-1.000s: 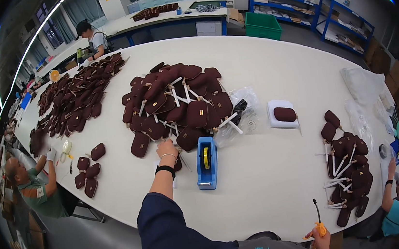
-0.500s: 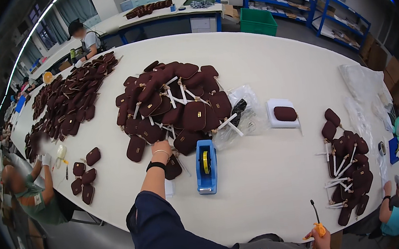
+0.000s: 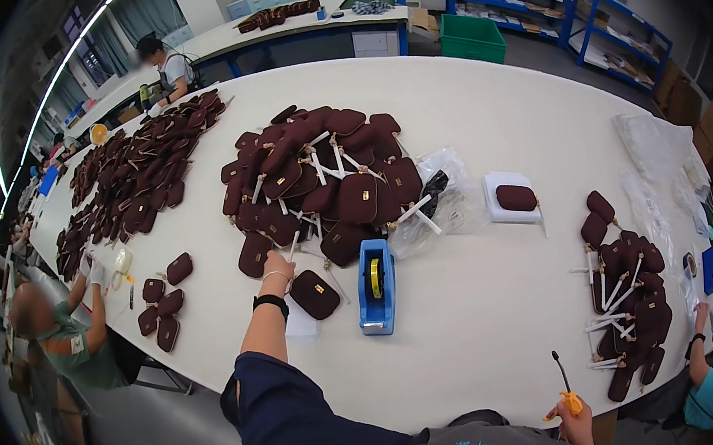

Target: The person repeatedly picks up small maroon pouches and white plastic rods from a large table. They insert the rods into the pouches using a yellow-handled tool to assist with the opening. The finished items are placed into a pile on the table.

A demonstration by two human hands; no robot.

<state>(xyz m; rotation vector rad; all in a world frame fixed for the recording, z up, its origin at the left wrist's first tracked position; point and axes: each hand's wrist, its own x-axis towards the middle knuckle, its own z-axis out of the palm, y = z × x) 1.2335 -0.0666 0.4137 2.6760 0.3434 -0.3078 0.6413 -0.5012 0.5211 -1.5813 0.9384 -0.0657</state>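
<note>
My left hand point(image 3: 277, 271) reaches to the front edge of a big heap of dark maroon zip pouches point(image 3: 358, 198), many with white-wrapped strips. Its fingers are curled down beside a pouch point(image 3: 254, 255). A thin white strip shows at the fingertips; what they grip is too small to make out. Just right of that wrist lies a single pouch point(image 3: 315, 294) with a small gold plate, overlapping a white sheet point(image 3: 299, 322). At the near table edge my right hand point(image 3: 579, 427) is closed around an orange-handled tool point(image 3: 570, 400) with a thin dark shaft pointing up.
A blue tape dispenser point(image 3: 378, 307) stands right of the single pouch. Farther right are clear plastic bags point(image 3: 457, 203), a pouch on white sheets point(image 3: 516, 198) and another pouch pile point(image 3: 635, 306). Co-workers sit at left point(image 3: 83, 347) and right point(image 3: 712, 394).
My left hand has shifted left along the heap's front edge, uncovering more of the single pouch. The whole view has moved slightly. My right hand still holds the orange-handled tool.
</note>
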